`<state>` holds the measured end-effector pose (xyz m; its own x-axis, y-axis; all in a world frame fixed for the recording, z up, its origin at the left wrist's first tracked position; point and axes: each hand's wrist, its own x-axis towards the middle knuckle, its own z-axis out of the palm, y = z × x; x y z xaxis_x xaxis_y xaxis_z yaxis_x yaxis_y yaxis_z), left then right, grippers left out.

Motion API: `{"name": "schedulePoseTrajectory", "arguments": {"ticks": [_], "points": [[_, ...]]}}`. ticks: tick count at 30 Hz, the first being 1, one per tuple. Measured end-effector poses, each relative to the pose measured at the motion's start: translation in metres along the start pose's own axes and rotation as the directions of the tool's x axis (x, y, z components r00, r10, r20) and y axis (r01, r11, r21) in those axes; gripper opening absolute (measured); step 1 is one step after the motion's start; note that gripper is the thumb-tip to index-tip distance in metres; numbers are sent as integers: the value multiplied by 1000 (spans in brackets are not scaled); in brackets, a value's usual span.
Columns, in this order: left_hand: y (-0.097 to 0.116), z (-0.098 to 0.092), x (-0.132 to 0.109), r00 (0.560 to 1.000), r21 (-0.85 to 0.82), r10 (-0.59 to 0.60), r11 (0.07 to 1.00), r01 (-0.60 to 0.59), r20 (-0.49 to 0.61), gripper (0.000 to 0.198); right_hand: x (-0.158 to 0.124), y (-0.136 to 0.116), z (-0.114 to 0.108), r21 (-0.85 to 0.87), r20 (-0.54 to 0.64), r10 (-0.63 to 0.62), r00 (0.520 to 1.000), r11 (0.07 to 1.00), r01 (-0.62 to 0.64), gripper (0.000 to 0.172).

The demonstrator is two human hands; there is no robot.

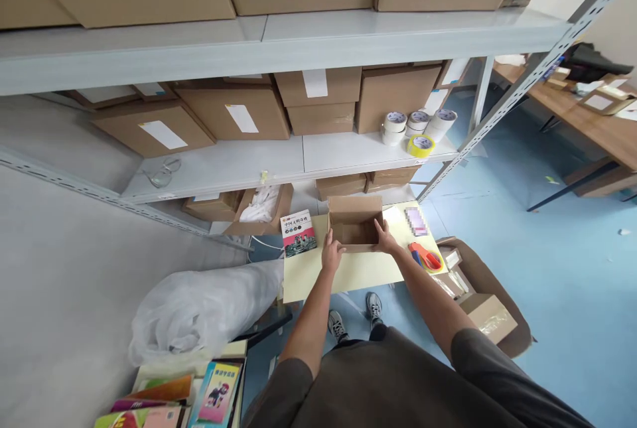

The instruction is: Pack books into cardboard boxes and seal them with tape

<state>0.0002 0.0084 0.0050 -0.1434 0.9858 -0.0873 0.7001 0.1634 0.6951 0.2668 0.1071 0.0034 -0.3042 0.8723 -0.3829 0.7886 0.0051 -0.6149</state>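
Observation:
A small open cardboard box [354,247] sits on a pale yellow table [303,282], its back flap standing up and its inside bare brown card. My left hand [332,254] grips the box's near left corner. On the opposite side my right hand [385,238] holds the right wall, fingers partly hidden. Left of the box lies a book [298,233] with a white and pink cover. To its right are a phone-like blurred purple item [416,221] and an orange and blue tape dispenser [425,257].
Shelves [223,162] with cardboard boxes and tape rolls [395,124] rise behind the table. A roll of bubble wrap [204,308] lies at left, above several books [216,393]. A large carton [517,308] holding boxes stands on the floor at right.

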Motion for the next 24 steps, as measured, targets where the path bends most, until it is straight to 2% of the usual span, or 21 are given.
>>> {"name": "schedulePoseTrajectory", "arguments": {"ticks": [7, 12, 15, 17, 21, 24], "points": [[14, -2, 58, 995, 40, -97, 994, 97, -4, 23, 81, 4, -23, 12, -27, -60, 998, 998, 60, 151], [25, -1, 80, 985, 98, -172, 980, 171, 0, 23, 109, 7, -31, 48, -43, -113, 993, 992, 115, 147], [32, -5, 78, 979, 147, -203, 968, 202, -5, 31, 108, 6, -35, 69, -40, -120, 992, 990, 122, 146], [38, -8, 70, 983, 181, -178, 967, 182, -41, 34, 100, 5, -38, 91, -78, -117, 990, 988, 123, 138], [46, -21, 46, 977, 158, -111, 978, 140, -181, 43, 73, 2, -40, 224, -277, -163, 947, 948, 228, 98], [42, -39, 27, 922, 66, -170, 977, 205, -349, 46, 52, -11, -37, 284, -362, -207, 909, 904, 320, 79]]}}
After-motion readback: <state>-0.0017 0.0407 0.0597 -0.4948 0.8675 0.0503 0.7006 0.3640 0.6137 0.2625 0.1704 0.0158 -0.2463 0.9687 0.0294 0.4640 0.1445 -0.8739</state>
